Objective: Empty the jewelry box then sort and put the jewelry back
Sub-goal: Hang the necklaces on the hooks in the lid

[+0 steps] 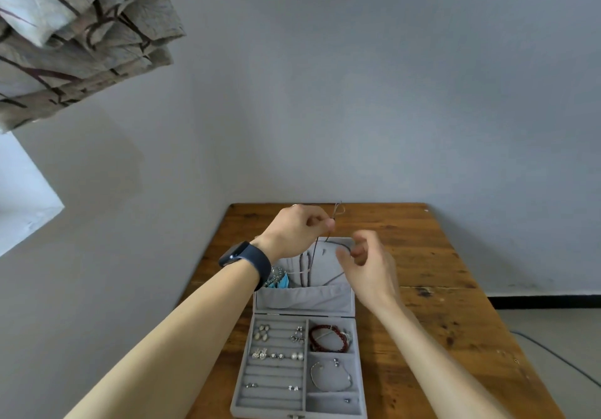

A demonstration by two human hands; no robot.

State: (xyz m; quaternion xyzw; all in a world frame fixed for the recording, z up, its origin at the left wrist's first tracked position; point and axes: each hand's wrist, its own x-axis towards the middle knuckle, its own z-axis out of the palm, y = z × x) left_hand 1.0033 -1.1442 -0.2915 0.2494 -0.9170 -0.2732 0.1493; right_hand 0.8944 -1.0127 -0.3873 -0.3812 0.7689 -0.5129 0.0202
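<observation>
Nearest the camera, at 6 o'clock, the jewelry box (300, 366) lies open on the table (439, 321), a grey, velvety rectangular case with a small metal clasp at its front edge. Its left half is a bank of soft ring rolls carrying earrings and studs (278, 355), pearly and silvery, set in several rows. The right half is three square compartments: a dark red beaded bracelet (327, 338) in the far one, a thin silver bangle (331, 375) in the middle, one small stud in the near one. Judging by how full and orderly these are, the refilling looks well advanced.

Farther out, toward 12 o'clock, the lid (304, 298) stands up with a gathered fabric pocket; dark fine chains (305, 267) hang inside it, and a teal and silver piece (279, 280) sits at its left corner.

Above the lid, the left hand (297, 230), a dark smartwatch (246, 264) on its wrist, is clenched, pinching a thin dark cord necklace (330, 233) whose loop sticks up past the fingers. The right hand (366, 267) is half curled with the cord's other run at its fingertips; whether it actually grips I cannot tell. This necklace probably still needs hanging in the lid.

The table is worn, knotty brown wood; beyond it, a plain grey wall (390, 93) and a crinkled patterned curtain (74, 38) at 10 o'clock
</observation>
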